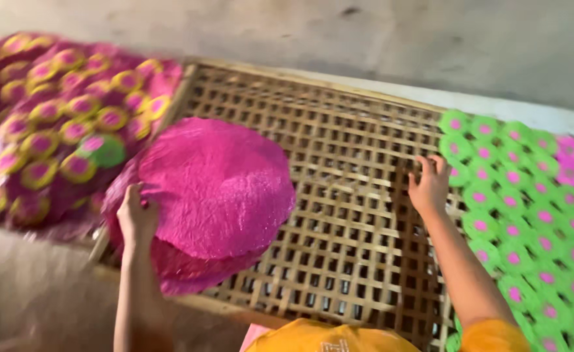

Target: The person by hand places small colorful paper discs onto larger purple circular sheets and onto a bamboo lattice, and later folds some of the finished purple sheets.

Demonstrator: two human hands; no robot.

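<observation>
A stack of large round magenta sheets [218, 189] lies on the left part of a woven bamboo lattice tray [339, 150]. My left hand [135, 215] grips the stack's left edge. My right hand [430, 186] rests flat with fingers spread on the lattice, next to a spread of bright green discs with pink centres [515, 215] laid in rows on the right.
A heap of magenta sheets dotted with yellow-and-pink discs [58, 124] lies at the left, with one green disc among them. A grey wall [365, 39] runs behind the tray. My orange clothing [326, 337] shows at the bottom edge.
</observation>
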